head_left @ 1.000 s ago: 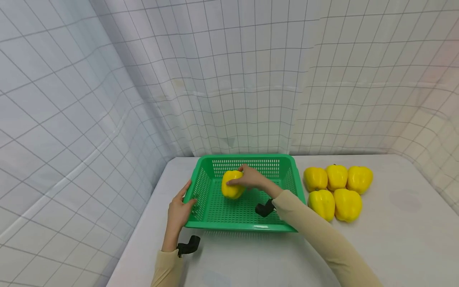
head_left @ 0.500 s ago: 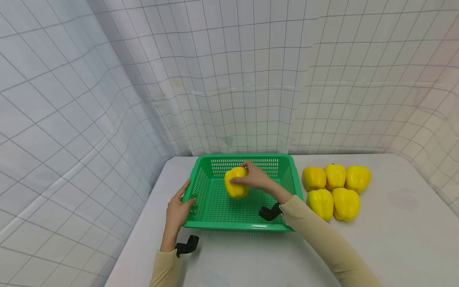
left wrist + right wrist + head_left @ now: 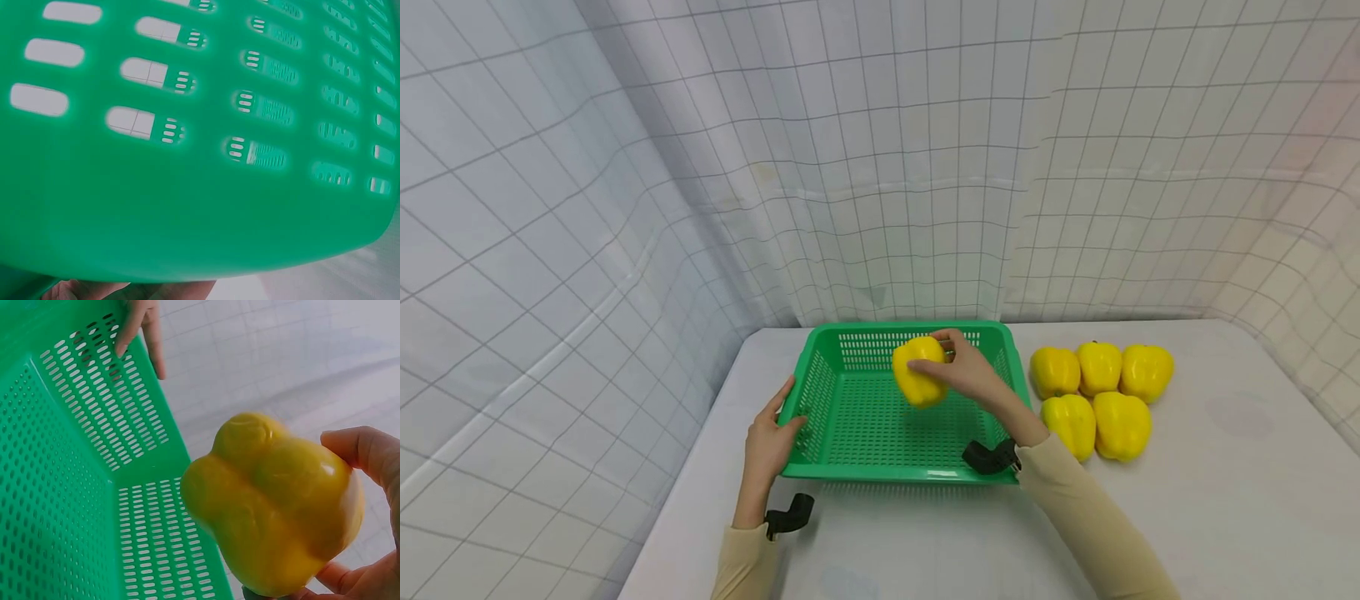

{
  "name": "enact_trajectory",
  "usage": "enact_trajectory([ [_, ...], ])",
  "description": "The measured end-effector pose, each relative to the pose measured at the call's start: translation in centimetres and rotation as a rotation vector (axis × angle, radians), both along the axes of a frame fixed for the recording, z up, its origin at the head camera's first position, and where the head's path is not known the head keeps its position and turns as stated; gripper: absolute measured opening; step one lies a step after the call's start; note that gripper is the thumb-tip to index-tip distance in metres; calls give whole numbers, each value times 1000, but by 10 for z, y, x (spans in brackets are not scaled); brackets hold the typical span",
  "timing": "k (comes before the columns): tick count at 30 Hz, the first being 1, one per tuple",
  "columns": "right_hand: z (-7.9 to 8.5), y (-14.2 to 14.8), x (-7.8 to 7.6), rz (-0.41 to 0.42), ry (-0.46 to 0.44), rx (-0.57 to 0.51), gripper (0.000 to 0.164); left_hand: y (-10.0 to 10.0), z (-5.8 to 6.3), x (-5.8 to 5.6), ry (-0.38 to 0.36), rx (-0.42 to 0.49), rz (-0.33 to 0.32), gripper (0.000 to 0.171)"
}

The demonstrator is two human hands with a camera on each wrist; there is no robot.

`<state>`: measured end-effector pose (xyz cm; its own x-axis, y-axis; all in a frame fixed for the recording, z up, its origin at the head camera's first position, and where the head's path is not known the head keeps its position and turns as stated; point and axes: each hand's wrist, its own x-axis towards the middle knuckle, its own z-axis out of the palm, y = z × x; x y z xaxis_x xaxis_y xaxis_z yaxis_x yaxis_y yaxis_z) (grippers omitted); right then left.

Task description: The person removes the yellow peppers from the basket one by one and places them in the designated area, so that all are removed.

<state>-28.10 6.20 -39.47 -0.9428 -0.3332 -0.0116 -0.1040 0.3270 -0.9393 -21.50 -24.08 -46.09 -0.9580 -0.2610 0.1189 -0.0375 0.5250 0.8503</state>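
A yellow bell pepper (image 3: 917,382) is in my right hand (image 3: 967,369), raised over the green plastic basket (image 3: 865,429). In the right wrist view the thumb and fingers grip the bell pepper (image 3: 275,500) from the side, and its lobed end faces the camera. My left hand (image 3: 766,447) holds the left side of the basket, thumb over the rim and fingers outside. The slotted basket wall (image 3: 156,206) fills the left wrist view, with only bits of fingers showing below it. Bare slotted floor shows inside the basket below the held bell pepper.
Several more yellow bell peppers (image 3: 1099,367) sit in two rows on the white table (image 3: 1225,500), just right of the basket. A white grid-patterned curtain (image 3: 925,183) hangs behind the table and along its sides. Each wrist wears a black camera mount (image 3: 792,514).
My right hand has lifted the bell pepper from low in the basket and carried it to the right, tilting it. The left hand keeps its hold on the basket.
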Motion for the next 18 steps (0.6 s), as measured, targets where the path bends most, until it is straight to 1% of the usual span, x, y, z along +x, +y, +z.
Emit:
enact_trajectory([
  [9, -6, 24, 10, -85, 76, -96, 64, 0, 0, 1, -5, 10, 2, 63],
  [13, -6, 36, 16, -129, 85, -115, 63, 0, 0, 1, -1, 6, 1, 63],
  [18, -6, 50, 23, -205, 83, -146, 63, 0, 1, 1, 4, 3, -3, 63],
])
